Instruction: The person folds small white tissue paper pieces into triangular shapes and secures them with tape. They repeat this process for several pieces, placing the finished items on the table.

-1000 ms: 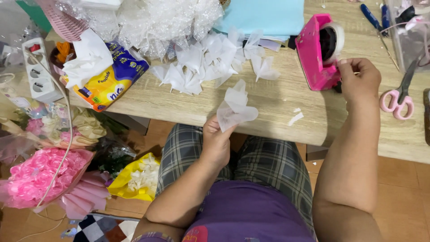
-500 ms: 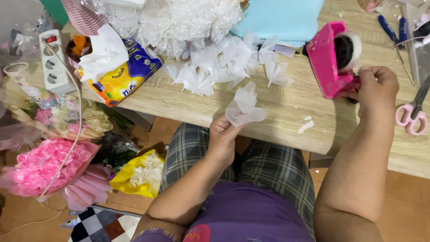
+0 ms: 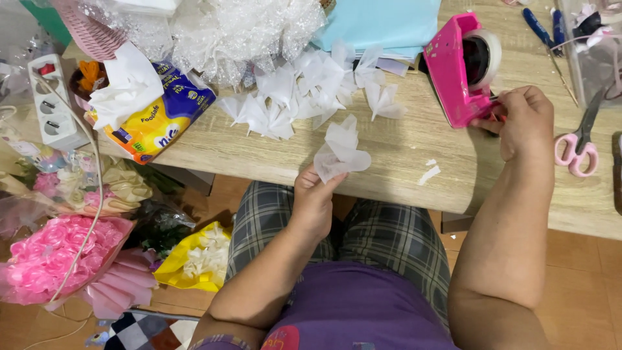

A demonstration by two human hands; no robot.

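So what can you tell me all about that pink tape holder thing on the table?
The pink tape dispenser looks like glossy plastic, with a blocky body standing upright on the wooden table. A roll of pale tape sits in its top hollow. It stands near the table's right side, beside light blue sheets. The right hand touches its lower front end, fingers pinched at the cutter, which is hidden.
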